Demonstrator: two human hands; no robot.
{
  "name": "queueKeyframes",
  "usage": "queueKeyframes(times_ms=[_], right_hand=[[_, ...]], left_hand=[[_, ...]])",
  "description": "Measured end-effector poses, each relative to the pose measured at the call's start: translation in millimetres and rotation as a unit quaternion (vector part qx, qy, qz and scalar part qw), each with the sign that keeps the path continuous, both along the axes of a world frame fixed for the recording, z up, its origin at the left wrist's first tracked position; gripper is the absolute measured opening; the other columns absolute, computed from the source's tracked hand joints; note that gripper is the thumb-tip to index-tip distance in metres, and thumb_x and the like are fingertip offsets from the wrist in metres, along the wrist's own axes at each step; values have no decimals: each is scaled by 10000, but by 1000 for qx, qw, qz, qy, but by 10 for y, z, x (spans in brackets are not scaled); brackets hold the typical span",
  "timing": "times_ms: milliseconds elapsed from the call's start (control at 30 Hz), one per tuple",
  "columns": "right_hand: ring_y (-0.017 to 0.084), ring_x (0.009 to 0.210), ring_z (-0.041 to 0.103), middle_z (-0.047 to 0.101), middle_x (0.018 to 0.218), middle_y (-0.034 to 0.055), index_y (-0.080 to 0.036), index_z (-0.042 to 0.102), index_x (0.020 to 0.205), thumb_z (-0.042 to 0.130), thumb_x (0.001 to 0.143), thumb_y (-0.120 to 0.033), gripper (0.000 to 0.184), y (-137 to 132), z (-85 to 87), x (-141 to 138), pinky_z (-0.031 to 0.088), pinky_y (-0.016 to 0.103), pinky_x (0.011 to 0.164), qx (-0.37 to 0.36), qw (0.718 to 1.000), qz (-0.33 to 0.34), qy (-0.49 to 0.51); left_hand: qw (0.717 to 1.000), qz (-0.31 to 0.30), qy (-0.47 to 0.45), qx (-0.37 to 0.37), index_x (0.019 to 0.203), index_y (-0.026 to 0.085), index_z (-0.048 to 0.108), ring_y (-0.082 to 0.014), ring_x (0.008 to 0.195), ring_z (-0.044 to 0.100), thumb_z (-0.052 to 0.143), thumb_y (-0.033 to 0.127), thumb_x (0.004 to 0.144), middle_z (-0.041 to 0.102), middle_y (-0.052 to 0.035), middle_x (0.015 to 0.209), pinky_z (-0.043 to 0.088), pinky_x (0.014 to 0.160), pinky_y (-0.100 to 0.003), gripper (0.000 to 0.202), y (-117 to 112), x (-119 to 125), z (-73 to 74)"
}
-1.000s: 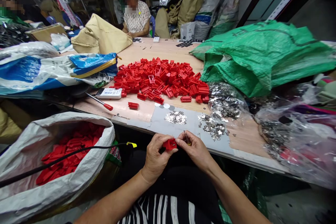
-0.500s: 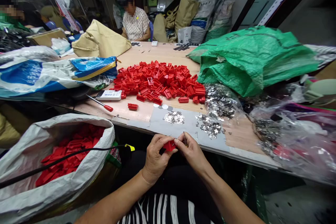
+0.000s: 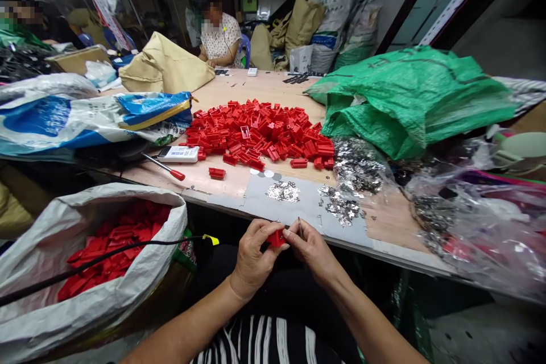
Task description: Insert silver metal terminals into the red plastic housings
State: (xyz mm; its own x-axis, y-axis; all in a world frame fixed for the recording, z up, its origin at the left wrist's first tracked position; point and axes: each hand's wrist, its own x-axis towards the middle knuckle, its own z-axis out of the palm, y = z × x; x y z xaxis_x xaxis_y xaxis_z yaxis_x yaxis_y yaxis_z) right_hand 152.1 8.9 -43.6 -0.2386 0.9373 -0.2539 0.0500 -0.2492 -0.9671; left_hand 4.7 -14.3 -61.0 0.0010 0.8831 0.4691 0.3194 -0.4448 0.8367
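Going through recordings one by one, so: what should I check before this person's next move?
1. Left hand holds the red plastic part: ok.
2. Right hand pinches a thin metal piece at the part: ok.
3. Metal piece seated in the part: cannot tell, fingers hide it.
4. Loose silver metal pieces on the grey mat within reach: ok.
5. Red-handled tool lying on the table, away from the hands: ok.

The red plastic housing [image 3: 276,238] looks smooth and faintly glossy, and the thin metal pin [image 3: 300,227] seems to be bright steel, though it is too small to be sure. The metal clips [image 3: 281,191] shine, the sack [image 3: 420,103] is woven green plastic, and the tabletop [image 3: 273,88] is matt, smooth plywood.
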Motion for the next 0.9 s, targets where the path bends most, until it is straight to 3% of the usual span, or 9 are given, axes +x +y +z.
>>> queueKeyframes(times_ms=[333, 533, 633, 733, 900], right_hand=[[71, 457, 250, 341, 523, -89, -212, 403, 671, 621, 744, -528, 390, 26, 39, 36, 184, 213, 418, 10, 1000, 22, -11], [52, 437, 221, 310, 535, -108, -208, 411, 722, 650, 749, -499, 378, 53, 62, 96, 153, 199, 426, -51, 996, 60, 38], [62, 470, 313, 376, 595, -85, -207, 487, 841, 607, 788, -501, 322, 68, 100, 159, 245, 197, 446, -37, 995, 80, 43], [99, 534, 429, 436, 630, -54, -209, 551, 1016, 530, 824, -527, 372, 89, 118, 245, 371, 231, 509, -2, 997, 79, -18], [129, 562, 513, 518, 672, -8, -191, 607, 1113, 506, 834, -497, 426, 130, 71, 342, 442, 261, 525, 64, 987, 53, -136]], left_hand=[[1000, -17, 5, 3, 1113, 248, 624, -157, 870, 608, 677, 155, 767, 615, -40, 954, 524, 789, -298, 362, 9, 0, 3], [990, -42, -85, -100, 1038, 214, 636, -173, 907, 604, 688, 229, 762, 597, -58, 983, 542, 750, -280, 282, 9, -6, 37], [982, -57, -126, -127, 1018, 197, 629, -171, 916, 606, 677, 222, 766, 578, -60, 1002, 541, 771, -282, 259, 19, -5, 53], [981, -56, -126, -137, 1060, 201, 614, -161, 900, 612, 659, 207, 772, 581, -58, 1022, 539, 788, -287, 291, 45, -11, 55], [992, -37, -51, -111, 1145, 219, 582, -175, 946, 614, 631, 161, 771, 611, -65, 1082, 530, 821, -310, 382, 158, -42, 39]])
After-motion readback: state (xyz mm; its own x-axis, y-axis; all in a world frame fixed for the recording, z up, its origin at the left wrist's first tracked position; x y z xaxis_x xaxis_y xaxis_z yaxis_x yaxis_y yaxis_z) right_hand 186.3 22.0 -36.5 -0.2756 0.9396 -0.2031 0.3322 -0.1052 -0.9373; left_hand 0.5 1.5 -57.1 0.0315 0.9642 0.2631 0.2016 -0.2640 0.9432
